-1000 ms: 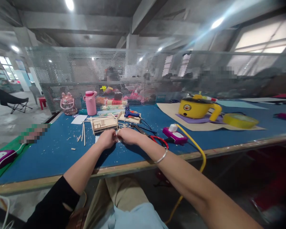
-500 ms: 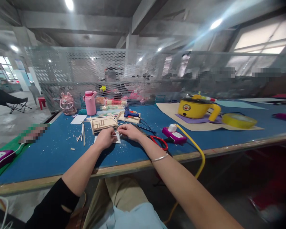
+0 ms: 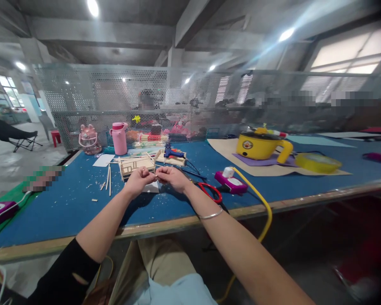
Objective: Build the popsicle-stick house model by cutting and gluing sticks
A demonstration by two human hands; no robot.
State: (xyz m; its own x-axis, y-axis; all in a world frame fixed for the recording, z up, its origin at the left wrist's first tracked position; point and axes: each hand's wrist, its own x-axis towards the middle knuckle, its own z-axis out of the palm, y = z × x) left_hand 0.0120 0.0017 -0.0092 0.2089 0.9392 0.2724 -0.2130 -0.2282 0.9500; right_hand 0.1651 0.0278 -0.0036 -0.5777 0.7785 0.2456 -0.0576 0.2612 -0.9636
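Head view: we are pinching a tiny pale piece between left hand and right hand, fingertips narrowed, just before the wooden frame; though its outline is mostly hiding, we are judging it light, stiff, snappable, best gripped gently endwise.

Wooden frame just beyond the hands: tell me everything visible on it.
The wooden frame is pale and boxy, apparently built of thin sticks around a flat panel, with a low openwork rail along its front. It sits level on the blue table, slightly askew to the edge. The left hand hides its near right part; whether they touch is unclear. Fine joints are too small to tell.
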